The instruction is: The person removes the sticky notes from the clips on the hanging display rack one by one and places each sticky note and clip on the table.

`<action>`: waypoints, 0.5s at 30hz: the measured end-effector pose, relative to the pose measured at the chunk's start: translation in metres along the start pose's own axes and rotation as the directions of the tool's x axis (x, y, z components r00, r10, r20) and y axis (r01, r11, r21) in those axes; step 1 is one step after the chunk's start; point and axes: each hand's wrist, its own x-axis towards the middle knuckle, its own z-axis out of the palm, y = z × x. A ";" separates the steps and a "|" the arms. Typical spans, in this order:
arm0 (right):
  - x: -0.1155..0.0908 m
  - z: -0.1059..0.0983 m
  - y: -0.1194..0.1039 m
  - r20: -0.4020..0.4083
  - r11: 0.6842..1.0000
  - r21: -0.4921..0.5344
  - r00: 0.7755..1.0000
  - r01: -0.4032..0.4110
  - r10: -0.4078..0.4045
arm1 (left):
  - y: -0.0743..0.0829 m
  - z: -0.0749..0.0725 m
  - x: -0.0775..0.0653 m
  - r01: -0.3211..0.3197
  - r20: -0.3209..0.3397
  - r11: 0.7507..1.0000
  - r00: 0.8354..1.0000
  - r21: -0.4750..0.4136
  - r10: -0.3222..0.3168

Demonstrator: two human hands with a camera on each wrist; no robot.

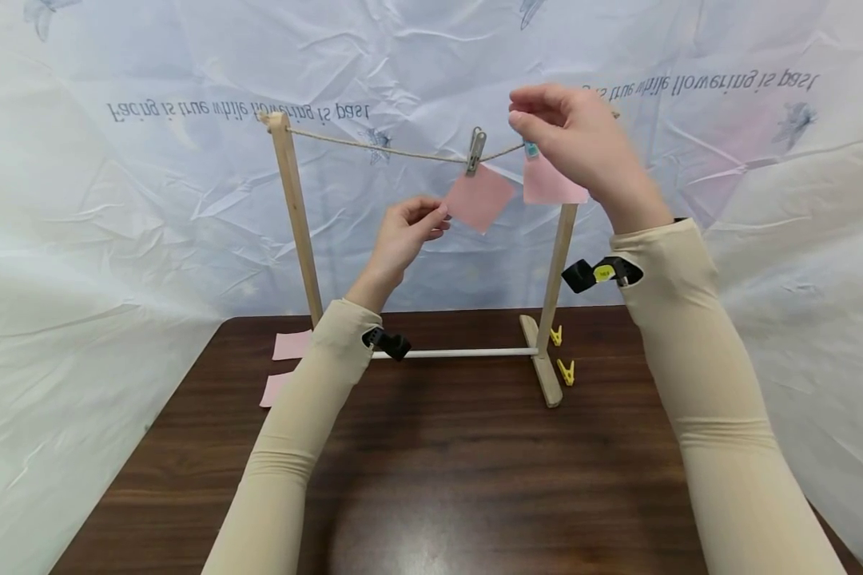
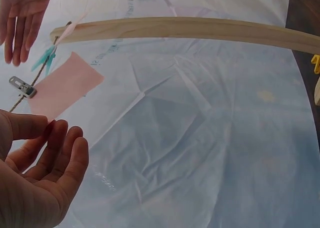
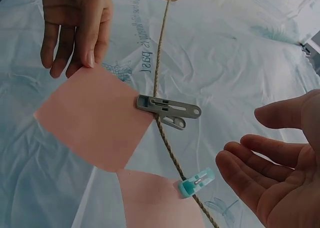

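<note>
A square of pink paper (image 1: 480, 198) hangs by one corner from the rope (image 1: 381, 149), fastened with a grey clothespin (image 1: 476, 152). My left hand (image 1: 405, 238) pinches another corner of that square between thumb and index finger, the other fingers loosely bent. In the right wrist view, my right hand (image 3: 280, 173) is held apart from the grey clothespin, thumb and fingers spread with nothing between them. Beside it, a teal clothespin (image 3: 196, 182) fixes a second pink paper (image 3: 157, 200) on the rope; in the head view the hand partly covers this paper.
Wooden posts (image 1: 296, 212) carry the rope, joined low down by a white bar (image 1: 467, 352). Two yellow clothespins (image 1: 566, 371) lie by the right foot (image 1: 542, 367). More pink papers (image 1: 291, 345) lie at the table's left. Behind hangs a printed white sheet (image 1: 208, 176).
</note>
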 end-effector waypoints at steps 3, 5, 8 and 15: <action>0.005 0.004 -0.001 0.046 1.000 -0.018 0.999 -0.001 0.002 | 0.000 -0.001 0.000 -0.006 -0.003 1.000 1.000 0.004 0.006; 0.007 0.006 -0.001 0.068 0.999 -0.051 0.998 -0.016 0.019 | 0.000 -0.002 -0.001 -0.006 -0.003 1.000 1.000 0.004 0.006; 0.011 0.008 -0.002 0.087 0.995 -0.092 0.995 -0.038 0.046 | 0.001 -0.003 -0.002 0.000 -0.004 1.000 1.000 -0.001 0.000; 0.018 0.010 -0.002 0.167 0.989 -0.123 0.981 -0.081 0.101 | 0.004 -0.003 -0.002 0.002 -0.010 1.000 1.000 -0.009 -0.002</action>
